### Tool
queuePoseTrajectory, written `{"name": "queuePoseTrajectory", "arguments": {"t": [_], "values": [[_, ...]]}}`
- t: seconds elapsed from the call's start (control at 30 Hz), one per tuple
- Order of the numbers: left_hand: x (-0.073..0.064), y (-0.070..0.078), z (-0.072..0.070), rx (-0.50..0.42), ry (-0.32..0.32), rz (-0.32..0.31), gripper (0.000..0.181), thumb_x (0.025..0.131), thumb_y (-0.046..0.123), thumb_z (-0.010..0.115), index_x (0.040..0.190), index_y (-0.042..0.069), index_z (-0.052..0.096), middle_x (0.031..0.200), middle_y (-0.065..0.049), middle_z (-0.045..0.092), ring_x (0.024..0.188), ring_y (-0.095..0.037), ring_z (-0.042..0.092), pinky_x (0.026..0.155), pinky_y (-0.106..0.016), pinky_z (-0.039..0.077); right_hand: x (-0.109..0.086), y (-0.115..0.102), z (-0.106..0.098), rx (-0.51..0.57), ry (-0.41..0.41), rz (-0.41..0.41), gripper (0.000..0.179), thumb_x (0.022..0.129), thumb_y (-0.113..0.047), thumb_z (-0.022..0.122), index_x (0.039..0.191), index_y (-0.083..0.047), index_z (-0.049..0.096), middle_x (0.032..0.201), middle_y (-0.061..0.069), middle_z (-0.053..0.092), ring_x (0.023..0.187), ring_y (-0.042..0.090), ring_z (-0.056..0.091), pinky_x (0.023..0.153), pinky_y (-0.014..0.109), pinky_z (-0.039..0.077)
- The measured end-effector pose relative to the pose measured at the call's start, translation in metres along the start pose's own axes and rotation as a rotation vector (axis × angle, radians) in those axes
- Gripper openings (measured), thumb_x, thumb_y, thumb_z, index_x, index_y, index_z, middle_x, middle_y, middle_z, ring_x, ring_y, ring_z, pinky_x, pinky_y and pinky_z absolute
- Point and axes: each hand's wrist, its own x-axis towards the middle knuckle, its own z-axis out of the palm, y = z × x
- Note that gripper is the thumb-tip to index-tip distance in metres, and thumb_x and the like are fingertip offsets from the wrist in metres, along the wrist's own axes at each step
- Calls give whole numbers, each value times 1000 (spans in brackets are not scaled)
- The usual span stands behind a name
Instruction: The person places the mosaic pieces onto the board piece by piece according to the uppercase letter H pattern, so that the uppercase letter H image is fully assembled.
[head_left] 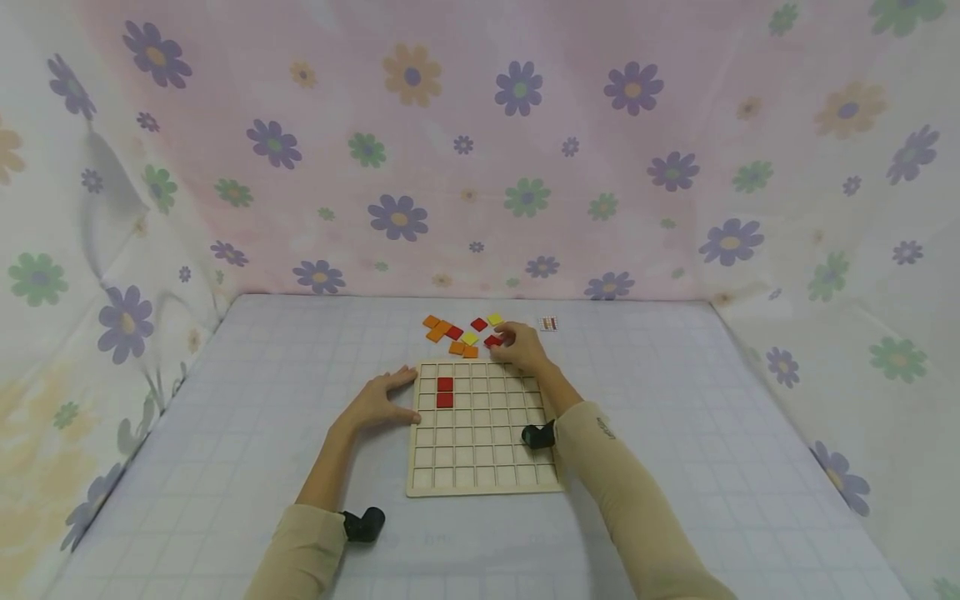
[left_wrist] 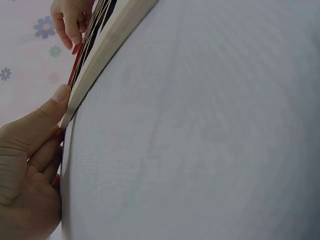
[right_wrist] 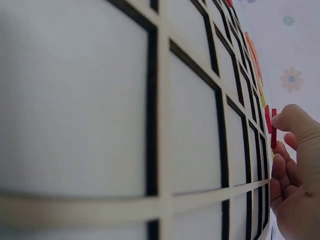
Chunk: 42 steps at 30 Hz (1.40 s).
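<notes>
A wooden grid board (head_left: 480,492) lies flat, with two red square tiles (head_left: 445,392) set one behind the other in a column near its left side. My left hand (head_left: 382,402) rests at the board's left edge, thumb and fingers spread apart; in the left wrist view its thumb (left_wrist: 52,102) touches the rim. Just past the back edge, my right hand (head_left: 522,346) pinches a red tile (right_wrist: 274,128) between thumb and fingers. Close around that hand lie loose tiles: a yellow tile (head_left: 494,319), another red tile (head_left: 479,324) and several orange tiles (head_left: 438,332).
A small printed card (head_left: 549,323) lies at the back, right of the loose tiles. Flowered cloth (head_left: 465,167) hangs behind and at both sides of the table (head_left: 247,400). A dark wrist camera (head_left: 537,436) overlaps the board's right side.
</notes>
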Motion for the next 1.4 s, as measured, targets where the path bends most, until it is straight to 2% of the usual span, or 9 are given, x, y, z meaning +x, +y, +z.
{"name": "queuePoseTrajectory", "arguments": {"t": [0.27,0.43,0.63,1.1,1.37,1.4], "values": [[1,-2,0,0,-1,-9,87,68,27,84,141,5,43,149,-15,32,139,-44,17,113,-57,13,-4,0,1,77,11,-35,35,80,-7,72,111,7,63,98,21,66,84,27,60,75,33,53],[2,-3,0,-6,-4,-14,87,68,26,84,141,5,42,150,-15,31,140,-44,16,113,-57,12,-12,-11,2,107,-25,-70,34,80,-10,72,109,7,64,98,20,66,81,24,59,70,28,52],[2,-2,0,-18,-4,-14,86,68,26,84,141,5,43,150,-15,31,140,-43,16,113,-56,12,-22,-21,7,129,-75,-182,30,79,-3,70,106,8,64,101,21,66,80,25,60,70,28,52],[2,-1,0,-2,-7,-41,88,67,27,84,142,7,42,150,-15,30,139,-44,16,112,-59,13,-44,-39,26,116,-199,-288,29,78,-4,69,105,5,66,98,16,67,77,15,56,69,22,50],[2,1,-2,11,-5,67,83,68,22,83,137,-4,43,145,-21,36,138,-38,25,115,-51,14,-52,-49,35,68,-284,-311,28,77,-6,71,104,2,68,95,11,69,76,13,57,67,20,50],[1,1,-2,6,-6,65,83,68,22,83,137,-3,44,145,-20,36,139,-37,25,115,-50,13,-53,-50,36,58,-299,-306,28,78,-7,72,104,2,69,95,10,68,76,12,56,67,19,50]]}}
